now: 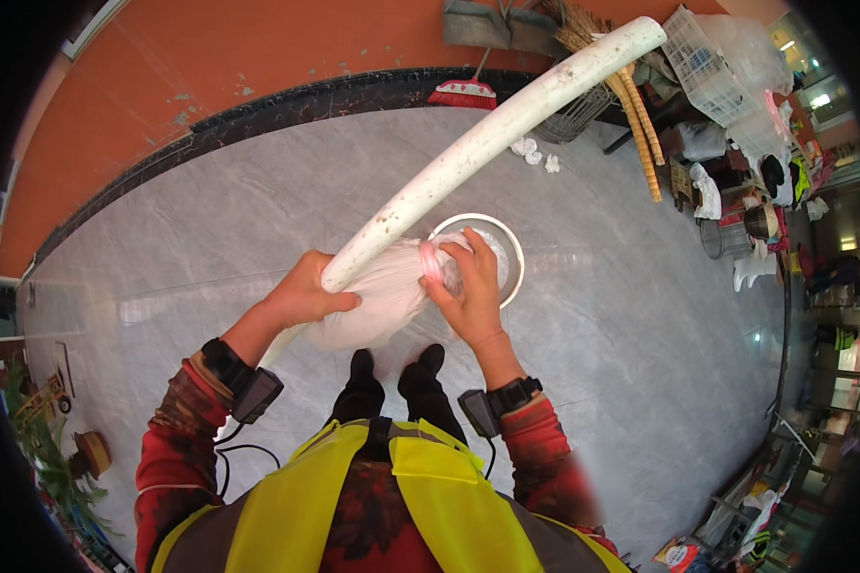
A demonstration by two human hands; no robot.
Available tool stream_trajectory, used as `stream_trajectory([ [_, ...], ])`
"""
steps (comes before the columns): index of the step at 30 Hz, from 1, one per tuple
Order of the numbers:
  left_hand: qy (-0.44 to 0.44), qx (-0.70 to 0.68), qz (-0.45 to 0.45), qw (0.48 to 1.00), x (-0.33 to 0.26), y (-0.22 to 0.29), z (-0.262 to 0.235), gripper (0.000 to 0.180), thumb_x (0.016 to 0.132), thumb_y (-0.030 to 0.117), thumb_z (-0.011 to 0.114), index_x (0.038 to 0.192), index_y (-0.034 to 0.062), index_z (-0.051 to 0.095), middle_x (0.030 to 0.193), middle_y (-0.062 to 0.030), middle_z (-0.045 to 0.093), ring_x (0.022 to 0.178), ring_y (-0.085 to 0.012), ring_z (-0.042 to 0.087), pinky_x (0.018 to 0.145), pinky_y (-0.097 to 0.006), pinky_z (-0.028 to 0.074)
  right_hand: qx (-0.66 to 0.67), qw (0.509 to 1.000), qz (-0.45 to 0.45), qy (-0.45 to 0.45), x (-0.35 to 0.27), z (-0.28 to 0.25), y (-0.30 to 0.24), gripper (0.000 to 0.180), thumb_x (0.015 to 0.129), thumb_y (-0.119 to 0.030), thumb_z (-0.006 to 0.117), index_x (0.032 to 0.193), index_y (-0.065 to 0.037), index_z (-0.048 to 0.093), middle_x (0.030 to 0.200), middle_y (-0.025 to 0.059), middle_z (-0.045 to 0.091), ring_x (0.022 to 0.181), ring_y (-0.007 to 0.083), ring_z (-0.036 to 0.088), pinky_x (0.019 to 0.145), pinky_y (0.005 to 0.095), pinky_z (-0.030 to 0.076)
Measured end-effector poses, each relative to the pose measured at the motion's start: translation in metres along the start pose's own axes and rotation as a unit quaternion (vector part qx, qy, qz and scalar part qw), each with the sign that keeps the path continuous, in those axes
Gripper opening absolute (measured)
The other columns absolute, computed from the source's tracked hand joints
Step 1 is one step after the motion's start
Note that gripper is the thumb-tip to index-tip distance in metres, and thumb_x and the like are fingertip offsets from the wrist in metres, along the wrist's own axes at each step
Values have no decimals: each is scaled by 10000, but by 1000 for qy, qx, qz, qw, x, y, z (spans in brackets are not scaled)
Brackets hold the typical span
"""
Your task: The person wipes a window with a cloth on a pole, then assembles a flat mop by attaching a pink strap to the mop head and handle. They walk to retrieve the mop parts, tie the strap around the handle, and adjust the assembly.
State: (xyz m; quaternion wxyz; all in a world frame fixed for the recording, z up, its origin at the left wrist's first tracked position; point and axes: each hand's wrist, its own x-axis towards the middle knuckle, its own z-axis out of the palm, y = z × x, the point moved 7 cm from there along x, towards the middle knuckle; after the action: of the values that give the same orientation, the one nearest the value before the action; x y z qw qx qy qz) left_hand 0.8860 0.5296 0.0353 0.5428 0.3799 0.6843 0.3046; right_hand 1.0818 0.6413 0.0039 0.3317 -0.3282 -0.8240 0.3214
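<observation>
while left hand (pixel 306 294) clasped white pipe (pixel 492 134), right hand (pixel 470 286) pinched bag (pixel 382 296) neck over metal bowl (pixel 506 250); grey tile floor (pixel 210 239) open around, clutter along wall.

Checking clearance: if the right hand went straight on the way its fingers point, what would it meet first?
Likely the long white pipe: the right hand, gripping the white plastic bag's neck, points up-left toward it, though depth is unclear.

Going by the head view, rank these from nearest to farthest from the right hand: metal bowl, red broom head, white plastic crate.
1. Metal bowl: on the floor just beyond the right hand.
2. Red broom head: farther up, against the dark wall base.
3. White plastic crate: farthest, in the upper-right clutter.
</observation>
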Motion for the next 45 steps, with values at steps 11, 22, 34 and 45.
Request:
stream_trajectory([
  [11,21,27,-15,999,-21,-3,-17,357,703,124,704,1000,-71,664,876,-76,674,812,-138,621,754,-303,501,-3,996,86,18,25,23,55,250,779,-126,592,1010,-61,664,926,157,660,761,351,644,692,404,527],
  [22,107,57,-21,992,-53,-42,-98,297,723,111,741,968,-38,664,772,-56,628,610,-109,591,460,-263,470,391,866,266,-161,10,68,52,154,798,13,506,829,14,656,769,58,668,713,139,621,695,279,506],
  [34,185,156,204,949,-77,-23,-82,689,661,16,753,1302,15,498,1350,-161,469,1244,-285,463,1049,-375,369,601,721,329,-102,5,128,-51,160,906,-7,440,938,-24,597,826,39,623,708,127,582,637,268,491],
  [45,196,250,152,936,-58,-38,-73,613,599,60,770,1172,52,554,1102,-160,608,991,-333,618,831,-390,506,259,947,166,-96,10,157,-113,122,821,-57,555,910,11,605,823,153,661,720,257,648,660,368,509],
])
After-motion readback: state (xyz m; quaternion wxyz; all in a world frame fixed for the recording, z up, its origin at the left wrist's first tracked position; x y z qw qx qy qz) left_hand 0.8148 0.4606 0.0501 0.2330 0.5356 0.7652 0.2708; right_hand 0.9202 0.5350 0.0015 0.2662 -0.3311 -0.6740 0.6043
